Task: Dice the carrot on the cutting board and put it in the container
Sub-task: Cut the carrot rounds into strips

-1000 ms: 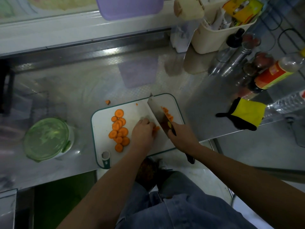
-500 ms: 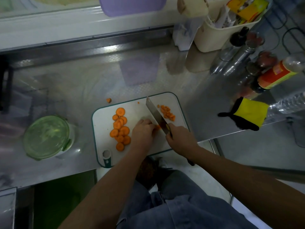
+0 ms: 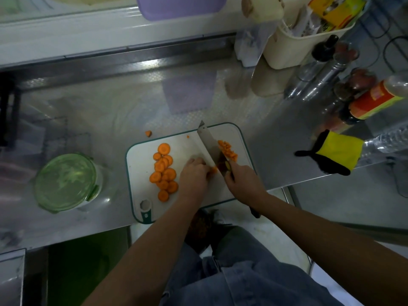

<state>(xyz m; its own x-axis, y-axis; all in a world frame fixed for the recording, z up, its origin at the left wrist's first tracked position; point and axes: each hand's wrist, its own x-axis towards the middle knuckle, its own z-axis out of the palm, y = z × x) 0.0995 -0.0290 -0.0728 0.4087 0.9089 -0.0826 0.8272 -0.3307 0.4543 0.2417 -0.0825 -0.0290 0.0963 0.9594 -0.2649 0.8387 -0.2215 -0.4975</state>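
Left hand [image 3: 194, 175] is curled over a small carrot piece [image 3: 213, 170] near the middle of the cutting board [image 3: 136, 173], pinning it beside the blade. Right hand [image 3: 241, 182] grips the knife [image 3: 207, 144] by its handle.

Uncut slices [image 3: 164, 171] lie along the board's left side. Diced bits [image 3: 228, 151] are heaped near its right edge. The green-lidded container [image 3: 66, 182] sits on the counter [image 3: 110, 111], well left of the board.

Judgement: the carrot is light and stiff, its damp faces are likely slick, and the rounds may skid. Hold from above with fingertips tucked.

Bottle [image 3: 373, 100] at the counter's right edge has a red and yellow label, writing unreadable.
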